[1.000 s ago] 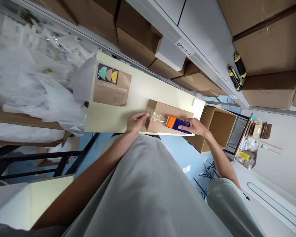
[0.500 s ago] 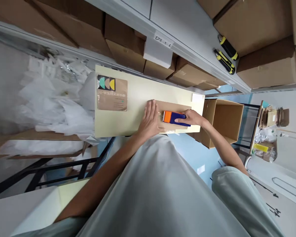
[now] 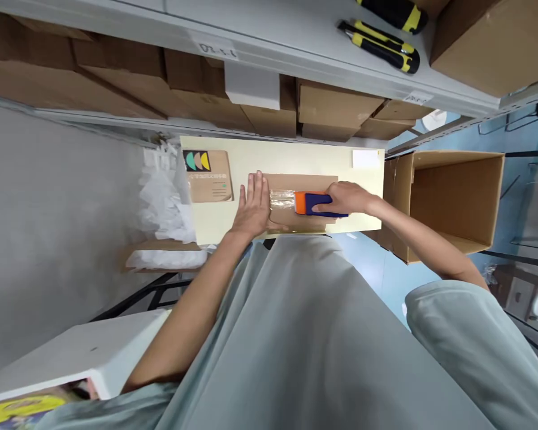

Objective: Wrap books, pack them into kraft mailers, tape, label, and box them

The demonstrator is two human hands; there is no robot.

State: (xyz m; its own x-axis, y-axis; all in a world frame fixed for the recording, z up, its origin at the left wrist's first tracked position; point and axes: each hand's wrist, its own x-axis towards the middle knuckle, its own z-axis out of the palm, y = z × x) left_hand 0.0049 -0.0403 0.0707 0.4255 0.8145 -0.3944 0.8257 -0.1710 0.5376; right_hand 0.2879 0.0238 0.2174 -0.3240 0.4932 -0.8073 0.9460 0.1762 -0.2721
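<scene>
Pressing flat with fingers extended, the left hand (image 3: 252, 214) bears on one end of the cardboard box (image 3: 307, 181), which lies beneath and between both hands, while the right hand (image 3: 347, 198) is closed round the orange-and-blue tape dispenser (image 3: 300, 203). Clear tape (image 3: 281, 200) covers the stretch between left hand and dispenser, so that part looks done; whether the surface beneath the right hand is taped, or the strip cut, cannot be told

A label (image 3: 215, 49) on the grey shelf edge (image 3: 116, 21) starts "D2-5", its end unclear; the brown booklet (image 3: 210, 186) reads "小学生", the rest blurred.
</scene>
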